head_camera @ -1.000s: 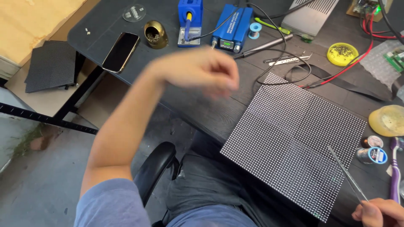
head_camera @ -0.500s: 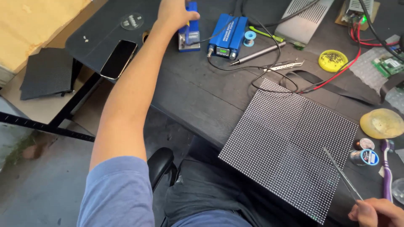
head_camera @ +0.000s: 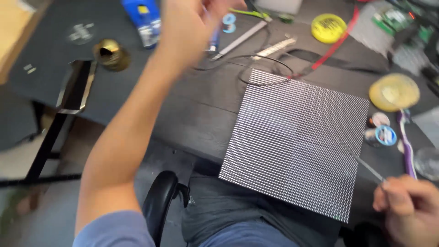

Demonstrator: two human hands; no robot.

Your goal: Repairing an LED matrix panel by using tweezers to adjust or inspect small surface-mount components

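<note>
Fingers (head_camera: 402, 194) of the right hand (head_camera: 409, 208) pinch the near end of a thin metal rod (head_camera: 361, 160), probably tweezers or a probe; too fine to tell which. Grip is closed on it, thumb against forefinger. Rod slants up-left, so its tip rests over the near right part of the LED panel (head_camera: 297, 142), close to the surface; contact cannot be confirmed.

Panel lies flat at the near edge of the desk (head_camera: 192, 114), turned at an angle, its near corner overhanging toward the lap. Judged: placed close so the small grid is within reach of the rod.

Left hand (head_camera: 192, 27) is raised above the far part of the desk, arm stretched forward and across from the near left. Heavy motion blur; cannot tell whether these fingers are closed or what, if anything, they hold. Something blue shows beside them, unclear.

Around it: blue holder (head_camera: 141, 20) at the far edge, brass wool pot (head_camera: 109, 54) to its left, phone (head_camera: 75, 87) near the left edge. Iron (head_camera: 240, 40) and cables (head_camera: 265, 66) lie beyond the panel. Right edge: yellow sponge dish (head_camera: 394, 91), small solder spools (head_camera: 382, 132), purple toothbrush (head_camera: 406, 142), all kept close to the working hand.
</note>
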